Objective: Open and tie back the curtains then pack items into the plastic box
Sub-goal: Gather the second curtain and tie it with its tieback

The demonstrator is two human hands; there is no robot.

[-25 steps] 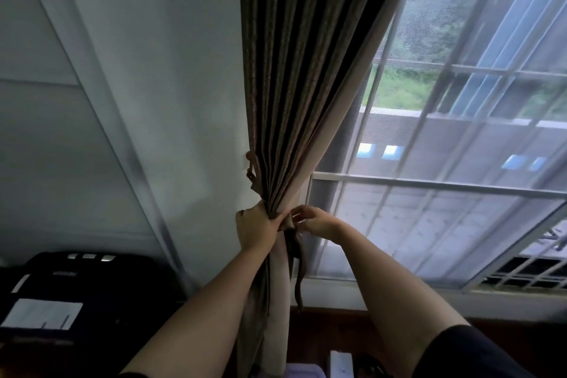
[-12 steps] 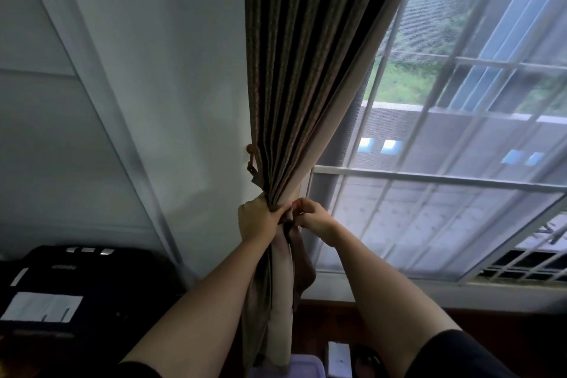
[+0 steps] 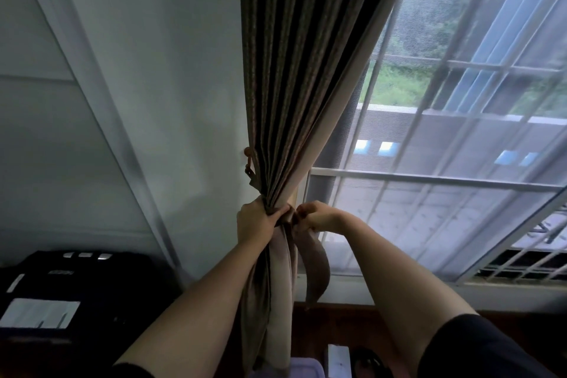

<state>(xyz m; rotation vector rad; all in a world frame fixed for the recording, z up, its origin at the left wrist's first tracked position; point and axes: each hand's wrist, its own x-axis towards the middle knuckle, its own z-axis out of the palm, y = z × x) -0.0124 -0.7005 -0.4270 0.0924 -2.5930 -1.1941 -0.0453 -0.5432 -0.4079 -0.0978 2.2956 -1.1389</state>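
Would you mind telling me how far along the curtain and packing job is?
Done: the dark striped curtain is drawn aside and gathered. In hand: the left hand clasps the bundle while the right hand works the brown fabric tie-back, its end hanging loose. Left: finishing the tie and all packing.

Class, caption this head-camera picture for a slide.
Left hand grips the gathered curtain while right hand works the tie-back.
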